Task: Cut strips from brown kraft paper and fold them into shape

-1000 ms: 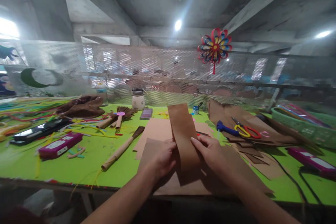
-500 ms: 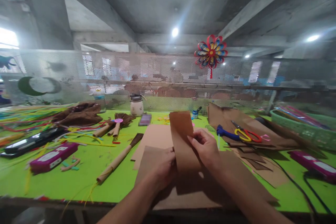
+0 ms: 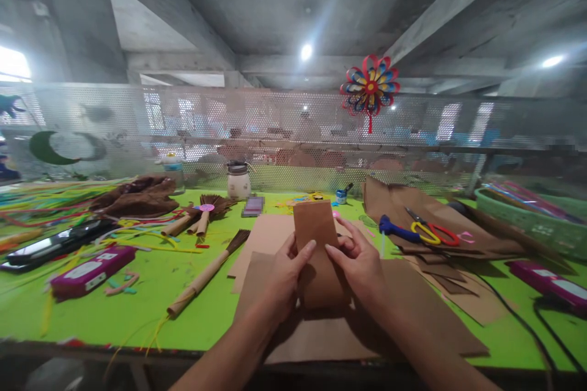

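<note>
A strip of brown kraft paper (image 3: 316, 226) stands upright between my hands, its lower part curving toward me. My left hand (image 3: 287, 269) grips its left edge, thumb pressed on the near face. On the right edge, my right hand (image 3: 360, 259) pinches the strip between thumb and fingers, some of them hidden behind it. Larger brown paper sheets (image 3: 426, 311) lie flat beneath both hands. To the left rests a rolled paper handle with a bristled end (image 3: 208, 275), yellow strands trailing from it.
Scissors with yellow and red handles (image 3: 431, 229) and a blue glue gun (image 3: 398, 228) lie on brown paper at right. A green basket (image 3: 527, 223) stands behind a purple power strip (image 3: 550, 284). Another purple power strip (image 3: 92, 270) and a black phone (image 3: 57, 243) are at left.
My left hand has risen from the strip's lower side to its left edge, thumb now in front. The strip is more upright, and my right hand has shifted slightly down its edge.
</note>
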A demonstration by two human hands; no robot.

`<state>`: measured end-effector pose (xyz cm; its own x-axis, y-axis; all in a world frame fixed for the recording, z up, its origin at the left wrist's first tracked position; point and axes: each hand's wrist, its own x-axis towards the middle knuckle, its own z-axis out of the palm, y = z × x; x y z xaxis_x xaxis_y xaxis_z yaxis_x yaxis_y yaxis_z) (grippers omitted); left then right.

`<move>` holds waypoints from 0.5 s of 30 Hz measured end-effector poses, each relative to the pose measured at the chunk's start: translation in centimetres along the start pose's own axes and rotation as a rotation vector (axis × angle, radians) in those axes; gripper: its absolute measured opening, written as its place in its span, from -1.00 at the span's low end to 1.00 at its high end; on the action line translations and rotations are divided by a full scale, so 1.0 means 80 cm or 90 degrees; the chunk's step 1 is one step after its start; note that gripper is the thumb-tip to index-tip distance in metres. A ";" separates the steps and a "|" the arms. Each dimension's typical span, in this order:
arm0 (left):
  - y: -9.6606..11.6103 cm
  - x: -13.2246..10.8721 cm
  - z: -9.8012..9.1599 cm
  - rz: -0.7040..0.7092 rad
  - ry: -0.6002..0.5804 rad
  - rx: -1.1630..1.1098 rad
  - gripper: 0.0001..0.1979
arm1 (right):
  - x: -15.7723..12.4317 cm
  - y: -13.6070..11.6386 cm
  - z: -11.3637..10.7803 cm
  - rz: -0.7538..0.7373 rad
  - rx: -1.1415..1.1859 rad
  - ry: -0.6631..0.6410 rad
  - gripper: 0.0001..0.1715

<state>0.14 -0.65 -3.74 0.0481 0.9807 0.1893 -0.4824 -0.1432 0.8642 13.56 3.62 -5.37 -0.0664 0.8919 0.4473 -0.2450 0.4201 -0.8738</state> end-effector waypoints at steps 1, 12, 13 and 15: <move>0.002 0.000 0.001 0.004 0.009 0.009 -0.52 | -0.003 -0.002 0.001 0.016 0.013 -0.007 -0.14; 0.010 -0.003 -0.004 -0.052 0.038 0.010 -0.54 | -0.018 -0.012 -0.001 0.078 0.033 -0.082 -0.50; 0.010 -0.003 -0.003 -0.048 0.037 0.009 -0.55 | -0.016 -0.014 -0.003 0.072 0.003 -0.089 -0.53; 0.010 -0.004 -0.002 -0.030 0.046 0.028 -0.56 | -0.010 -0.021 -0.007 0.046 -0.074 -0.102 -0.60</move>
<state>-0.42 -1.02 -3.18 0.0056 0.9933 0.1155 -0.4428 -0.1011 0.8909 14.59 2.33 -4.39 -0.2356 0.8863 0.3987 -0.1214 0.3802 -0.9169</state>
